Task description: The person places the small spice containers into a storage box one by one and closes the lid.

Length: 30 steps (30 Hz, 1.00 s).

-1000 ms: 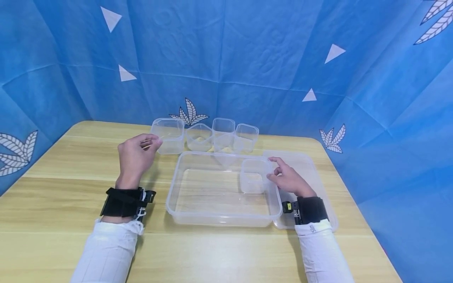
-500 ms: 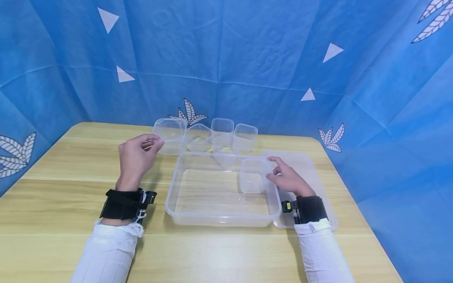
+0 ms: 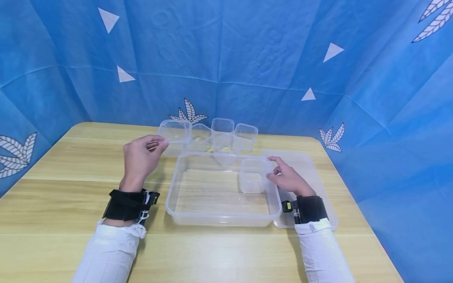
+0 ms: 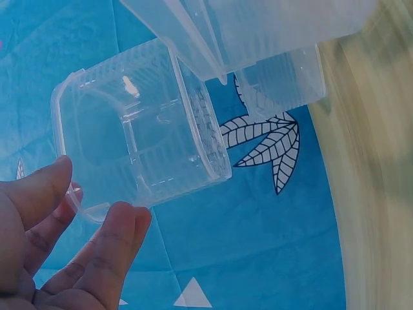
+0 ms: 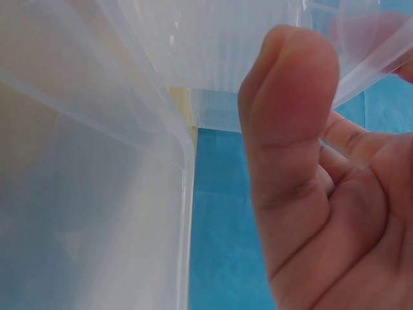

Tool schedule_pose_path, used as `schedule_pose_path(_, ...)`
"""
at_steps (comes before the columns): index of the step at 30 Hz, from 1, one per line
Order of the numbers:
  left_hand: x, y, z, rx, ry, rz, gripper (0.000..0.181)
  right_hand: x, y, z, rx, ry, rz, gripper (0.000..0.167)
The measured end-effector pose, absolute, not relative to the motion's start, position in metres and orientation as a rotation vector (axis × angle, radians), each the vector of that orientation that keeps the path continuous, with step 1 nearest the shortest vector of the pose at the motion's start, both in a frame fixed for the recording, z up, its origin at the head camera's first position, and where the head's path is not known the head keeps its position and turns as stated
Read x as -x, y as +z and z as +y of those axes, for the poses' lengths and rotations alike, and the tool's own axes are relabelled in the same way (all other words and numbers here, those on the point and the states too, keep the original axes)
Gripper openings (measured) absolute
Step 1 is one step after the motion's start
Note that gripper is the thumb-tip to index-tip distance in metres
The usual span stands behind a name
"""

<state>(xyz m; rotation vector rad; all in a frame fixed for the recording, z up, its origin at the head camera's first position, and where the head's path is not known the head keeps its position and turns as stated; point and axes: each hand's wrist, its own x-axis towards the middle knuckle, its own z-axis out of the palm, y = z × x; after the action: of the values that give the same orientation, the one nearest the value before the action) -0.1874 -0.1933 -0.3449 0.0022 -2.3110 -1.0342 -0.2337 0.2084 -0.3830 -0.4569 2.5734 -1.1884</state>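
Seemingly early on, the small cup [image 3: 252, 185] sits inside the box [image 3: 223, 221] at 2 o'clock, loose cups [image 3: 246, 138] outside at 12, the left hand [image 3: 142, 159] pinching the large cup [image 3: 176, 147] at 11, the right hand's [image 3: 290, 181] grip unclear.

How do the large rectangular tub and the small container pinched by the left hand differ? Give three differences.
Size: the large rectangular tub is clearly bigger than the small container.
Shape: the tub is elongated; the container looks nearer square.
Hold: the left hand pinches the container's rim, not the tub's.
Both are see-through, open-topped plastic.
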Motion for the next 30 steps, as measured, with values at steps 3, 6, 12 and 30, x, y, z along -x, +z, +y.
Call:
schedule_pose_path(3,0.187,-0.345,-0.192,0.005,-1.032,-2.32,0.019,0.234,-0.383,0.208,0.46,-1.184,2.576,0.061)
schedule_pose_path(6,0.186,-0.345,-0.19,0.011,-1.031,-2.326,0.018,0.234,-0.383,0.208,0.454,-1.179,2.579,0.061)
schedule_pose_path(12,0.185,-0.343,-0.186,0.019,-1.015,-2.349,0.018,0.233,-0.383,0.209,0.455,-1.174,2.58,0.06)
schedule_pose_path(30,0.178,-0.338,-0.176,0.115,-0.978,-2.349,0.018,0.234,-0.386,0.208,0.441,-1.17,2.586,0.059)
